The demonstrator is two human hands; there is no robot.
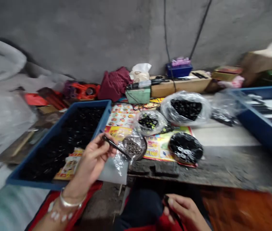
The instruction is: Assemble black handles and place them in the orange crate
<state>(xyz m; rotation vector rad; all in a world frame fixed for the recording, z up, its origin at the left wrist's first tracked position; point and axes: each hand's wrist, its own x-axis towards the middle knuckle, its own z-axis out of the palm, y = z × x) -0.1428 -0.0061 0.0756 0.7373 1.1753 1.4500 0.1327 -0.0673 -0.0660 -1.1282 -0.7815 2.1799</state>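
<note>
My left hand [94, 157], with a silver bangle at the wrist, pinches a slim black piece [118, 147] that points down to the right. Its tip is over a round dish of small metal parts [134, 145] lined with clear plastic. Low in the view, above my lap, my right hand [185, 210] has its fingers closed on another dark piece [166, 199], blurred and partly hidden. A plastic bag of small black and yellow-green parts [148, 122] sits behind the dish. To its right are a larger bag of black parts [186, 109] and a round black container [186, 147] with small pale pieces on top.
A blue tray of black pieces [108, 110] stands at the left, another blue tray [253, 118] at the right. Along the wall are a green box [138, 95], a maroon cloth [115, 83] and a long cardboard box [181, 87]. Two cords hang down the wall.
</note>
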